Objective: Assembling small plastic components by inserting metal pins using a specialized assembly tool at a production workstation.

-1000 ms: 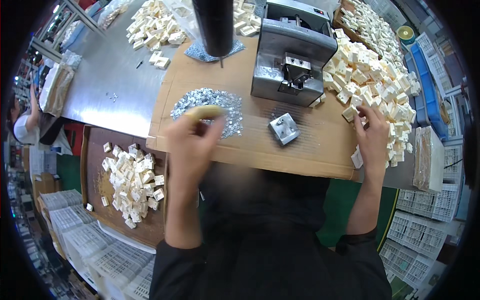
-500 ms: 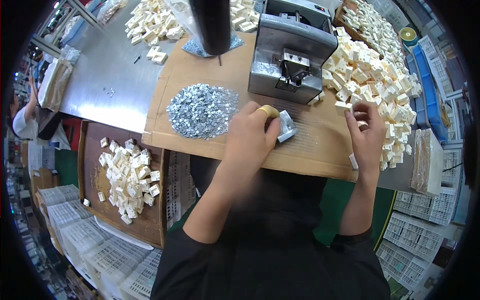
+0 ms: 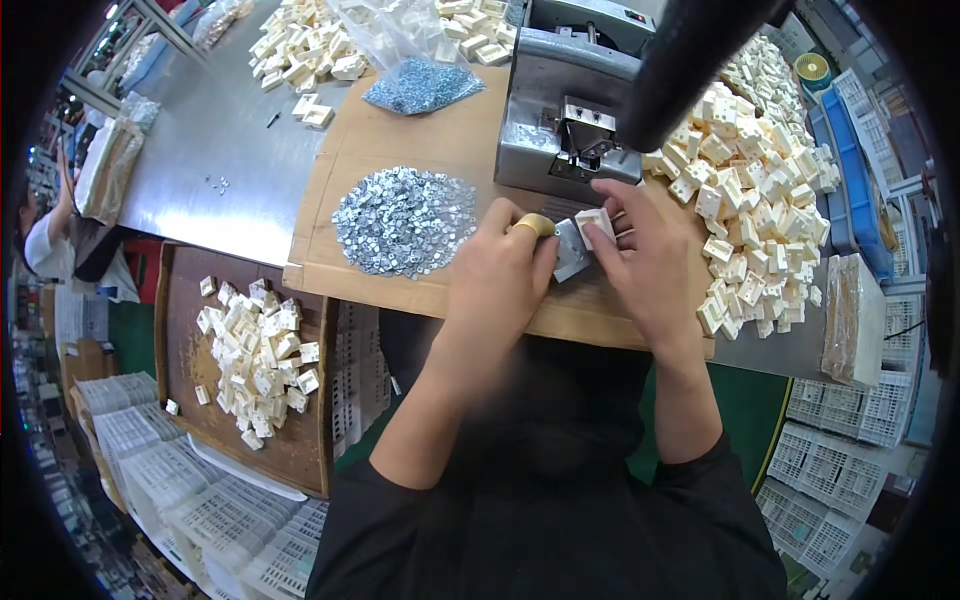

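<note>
My right hand (image 3: 652,262) pinches a small cream-white plastic block (image 3: 593,221) with a hollow in it, over the right side of a shiny metal block (image 3: 570,256). At that metal block's left side is my left hand (image 3: 498,268), its thumb and index finger pressed together and a yellow cover on one finger. Whatever lies between those fingertips is too small to make out. Left of it, a heap of small metal pieces (image 3: 400,222) lies on the cardboard sheet (image 3: 330,205). A grey metal machine (image 3: 522,145) stands just beyond my hands.
A large heap of cream plastic blocks (image 3: 745,200) fills the right side. More lie in a brown wooden tray (image 3: 185,370) at lower left. A clear bag of bluish metal bits (image 3: 420,85) sits at the back. A dark rod (image 3: 690,70) crosses the upper view.
My right hand has moved left from beside the heap to the metal block, carrying the plastic block. My left hand has barely moved. The dark rod has shifted to the right.
</note>
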Motion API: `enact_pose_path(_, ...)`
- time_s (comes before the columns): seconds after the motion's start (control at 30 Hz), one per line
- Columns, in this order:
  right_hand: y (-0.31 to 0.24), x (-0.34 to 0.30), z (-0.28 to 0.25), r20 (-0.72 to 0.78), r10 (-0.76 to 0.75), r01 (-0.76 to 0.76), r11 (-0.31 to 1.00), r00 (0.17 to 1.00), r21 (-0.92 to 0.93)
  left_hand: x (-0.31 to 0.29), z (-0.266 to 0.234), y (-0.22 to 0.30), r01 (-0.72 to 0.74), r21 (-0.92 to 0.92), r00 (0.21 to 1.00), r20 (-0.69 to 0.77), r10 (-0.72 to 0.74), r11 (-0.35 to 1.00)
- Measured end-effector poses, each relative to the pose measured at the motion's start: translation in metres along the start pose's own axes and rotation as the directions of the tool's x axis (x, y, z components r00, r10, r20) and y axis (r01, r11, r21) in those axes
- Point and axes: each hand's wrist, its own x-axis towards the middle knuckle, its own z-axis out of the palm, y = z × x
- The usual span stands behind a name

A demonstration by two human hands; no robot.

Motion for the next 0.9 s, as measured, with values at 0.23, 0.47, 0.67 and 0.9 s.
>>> enact_pose_path(0.23,-0.001,-0.006,0.009,0.008,-0.005,0.005,0.998,1.0,0.058,0.001,0.0,-0.001,-0.017,-0.019,1.0,0.012,0.017,1.0)
enact_pose_path(0.47,-0.008,-0.01,0.007,-0.019,-0.124,0.124,0.992,0.992,0.024,0.002,-0.001,-0.004,-0.003,-0.042,1.0,0.015,0.004,0.999)
enact_pose_path(0.67,-0.008,-0.012,0.014,-0.038,-0.261,0.258,0.964,0.965,-0.058,0.001,-0.018,0.0,0.006,-0.02,0.996,0.086,-0.004,1.0)
enact_pose_path(0.9,-0.009,0.012,0.001,0.008,-0.301,0.299,0.951,0.954,0.082,0.004,-0.051,0.011,-0.025,0.018,0.954,0.3,0.019,1.0)
